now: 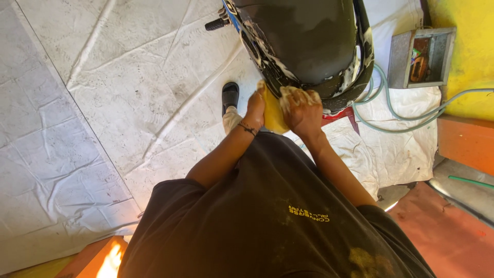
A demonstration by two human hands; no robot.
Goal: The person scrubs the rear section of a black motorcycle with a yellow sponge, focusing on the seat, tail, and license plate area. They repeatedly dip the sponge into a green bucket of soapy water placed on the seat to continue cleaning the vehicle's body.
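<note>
Left hand: the left hand (256,107) is closed on the left edge of a yellow sponge (272,114), fingers curled round it; a dark bracelet sits on the wrist.
Right hand: the right hand (301,110), coated in white foam, presses flat on the sponge's right side, fingers bent over its top edge.
Sponge: one, held between both hands, pushed against the lower rim of the motorcycle's black body panel (309,41).
Motorcycle: one, dark and glossy, streaked with soap suds along its edge (a footpeg (216,23) sticks out at its left side); it fills the top middle of the view and hides the floor beyond it.
Under the hands: a red part (339,115) shows just below the panel, partly covered by the right hand.
Floor cover: white tarpaulin sheets (103,103), creased and speckled with dirt, spread left and right of the motorcycle.
Foot: one black sandal (230,95) on the sheet, just left of the left hand.
Hose: one pale green hose (391,116) looping on the sheet to the right, running on toward the yellow wall (468,46).
Box: one open grey metal box (422,56) against the wall, with small items inside (too small to tell).
Floor: red painted floor (442,231) at lower right.
</note>
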